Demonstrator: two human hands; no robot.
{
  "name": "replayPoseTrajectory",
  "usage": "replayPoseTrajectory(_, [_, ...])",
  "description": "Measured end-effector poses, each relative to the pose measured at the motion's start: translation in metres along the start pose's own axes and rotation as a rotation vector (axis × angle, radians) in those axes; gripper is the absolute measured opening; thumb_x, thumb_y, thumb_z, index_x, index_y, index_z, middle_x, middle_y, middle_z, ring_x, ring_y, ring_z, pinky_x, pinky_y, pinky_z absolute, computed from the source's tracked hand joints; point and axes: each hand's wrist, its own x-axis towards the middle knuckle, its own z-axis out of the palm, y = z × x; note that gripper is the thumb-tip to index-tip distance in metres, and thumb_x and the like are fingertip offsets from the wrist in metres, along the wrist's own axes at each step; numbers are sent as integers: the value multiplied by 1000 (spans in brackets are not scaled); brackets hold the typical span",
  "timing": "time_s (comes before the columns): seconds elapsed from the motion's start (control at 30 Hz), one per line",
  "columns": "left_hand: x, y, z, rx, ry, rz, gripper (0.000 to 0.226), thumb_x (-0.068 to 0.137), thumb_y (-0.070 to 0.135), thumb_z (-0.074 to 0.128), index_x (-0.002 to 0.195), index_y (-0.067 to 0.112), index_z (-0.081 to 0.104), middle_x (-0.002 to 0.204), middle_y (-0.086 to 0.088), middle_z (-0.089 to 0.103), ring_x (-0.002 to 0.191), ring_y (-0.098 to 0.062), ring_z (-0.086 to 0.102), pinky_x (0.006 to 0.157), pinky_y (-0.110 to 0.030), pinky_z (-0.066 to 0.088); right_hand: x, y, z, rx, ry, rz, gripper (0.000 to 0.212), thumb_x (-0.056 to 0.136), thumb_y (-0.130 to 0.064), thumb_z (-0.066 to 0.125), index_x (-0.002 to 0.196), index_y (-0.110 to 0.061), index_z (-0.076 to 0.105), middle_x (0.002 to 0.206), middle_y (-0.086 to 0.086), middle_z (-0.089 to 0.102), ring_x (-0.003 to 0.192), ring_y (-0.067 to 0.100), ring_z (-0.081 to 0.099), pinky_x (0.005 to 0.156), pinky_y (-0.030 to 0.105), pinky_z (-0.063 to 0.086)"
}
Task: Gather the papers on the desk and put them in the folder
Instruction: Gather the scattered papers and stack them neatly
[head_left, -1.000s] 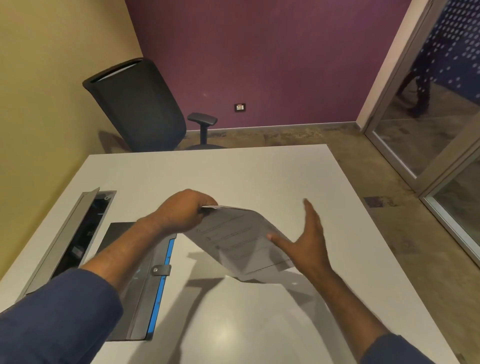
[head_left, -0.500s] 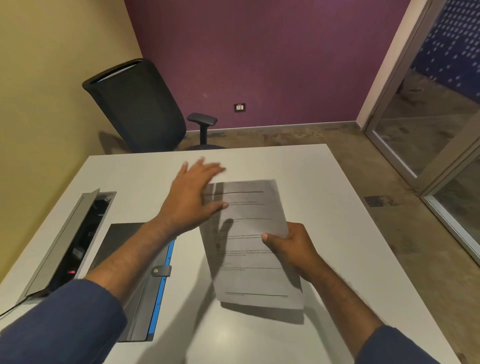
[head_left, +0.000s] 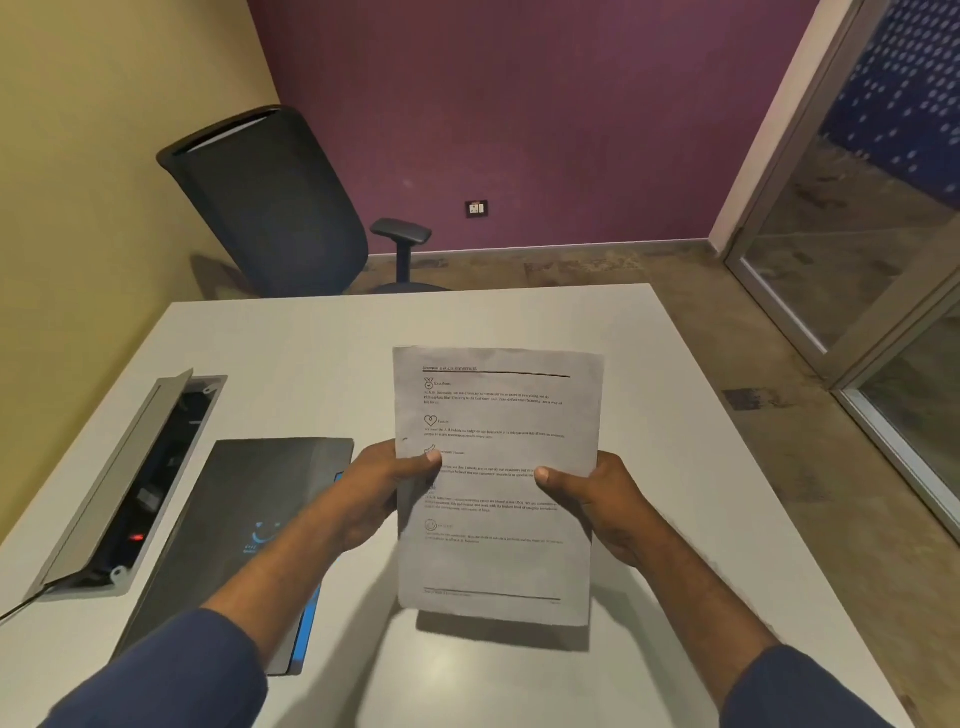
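A stack of printed papers (head_left: 496, 415) is held upright above the white desk (head_left: 291, 353), its lower edge just over the surface. My left hand (head_left: 384, 486) grips the left edge with the thumb on the front. On the right edge, my right hand (head_left: 597, 499) grips the same way. A dark grey folder (head_left: 244, 499) with a blue edge and a blue logo lies flat on the desk to the left, partly under my left forearm. It looks closed.
An open grey cable tray (head_left: 130, 483) with sockets and a red light is sunk in the desk's left side. A dark office chair (head_left: 270, 208) stands behind the desk. Glass doors (head_left: 857, 270) are on the right.
The papers were turned from a slanted hold to upright facing me. My left hand came off the top of the sheets and took the left edge; both hands now hold them.
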Motion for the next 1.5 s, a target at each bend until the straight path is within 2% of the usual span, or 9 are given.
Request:
replayPoseTrajectory(0.2, [4,-1,-7,10,-128,-50,44,86,20,72,128,12,63,129,-12,67,120,-33,63,108,-51,43,1,-3,-2,-23,-81,55,38,83,-12,74,120,-12,66,112,10,74,103,30,72,87,45,59])
replayPoseTrajectory(0.33, [3,-1,-2,217,-9,11,30,88,23,73,116,15,71,115,-6,75,110,-29,69,104,-48,49,3,1,-2,-56,-29,25,35,82,-12,75,116,-13,68,109,8,76,99,27,73,85,40,60])
replayPoseTrajectory(0.57, [4,-16,25,227,346,305,17,89,21,72,87,38,74,86,23,77,92,-6,73,68,-15,52,9,18,7,-223,250,-181,11,80,-20,79,89,-24,75,92,-3,79,84,14,75,77,31,60])
replayPoseTrajectory(0.7, [-4,-32,42,293,437,633,31,91,23,68,104,51,66,95,29,72,91,6,68,69,-4,49,4,42,14,-259,360,-406,5,86,-21,73,85,-16,74,77,0,75,74,7,67,69,25,55])
replayPoseTrajectory(0.93, [1,-93,49,280,472,265,19,96,21,62,83,11,73,79,-10,74,78,-26,69,69,-42,57,-3,104,15,-306,438,-181,12,92,-16,64,100,-13,72,84,-11,74,86,15,72,77,30,53])
replayPoseTrajectory(1.07, [-3,-95,49,268,491,272,17,96,28,61,82,25,71,72,6,73,69,-6,67,60,-23,55,-5,104,13,-325,437,-195,12,94,-20,62,101,-23,71,81,-22,74,82,-5,69,73,14,54])
replayPoseTrajectory(1.17, [-4,-100,48,263,432,233,16,96,21,62,92,11,74,84,-8,76,83,-26,71,73,-43,58,-8,111,10,-375,424,-139,16,94,-23,62,105,-16,72,80,-16,73,84,9,72,75,26,55])
replayPoseTrajectory(1.33, [1,-96,40,337,436,236,26,97,19,59,80,0,66,71,-3,64,68,-20,56,60,-31,45,-7,111,3,-394,385,-120,17,91,-18,65,107,-15,71,81,-24,70,77,-13,67,64,4,49])
replayPoseTrajectory(1.5, [14,-79,18,368,348,119,17,97,29,57,96,19,71,92,1,76,85,-17,71,76,-37,59,-7,97,0,-357,247,-108,21,90,-15,67,106,-28,69,97,-17,76,90,1,71,77,19,58])
